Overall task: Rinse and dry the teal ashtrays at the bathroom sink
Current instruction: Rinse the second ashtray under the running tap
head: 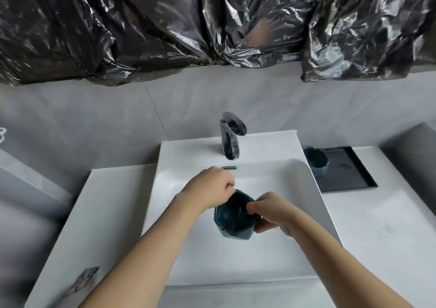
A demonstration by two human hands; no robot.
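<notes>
A dark teal ashtray [232, 220] is held tilted over the white sink basin [278, 177], its hollow facing me. My right hand [271, 213] grips its right rim, thumb inside the bowl. My left hand [210, 189] pinches the upper left rim with curled fingers. A second teal ashtray [316, 160] stands upright on the near left corner of a black tray [349, 175], to the right of the sink. The chrome faucet [230, 137] stands behind the basin; no water stream shows.
Crinkled black plastic sheeting [165, 24] covers the wall above the sink. White countertop [94, 213] extends on both sides of the basin. A silvery crumpled packet [82, 284] lies at the counter's near left edge.
</notes>
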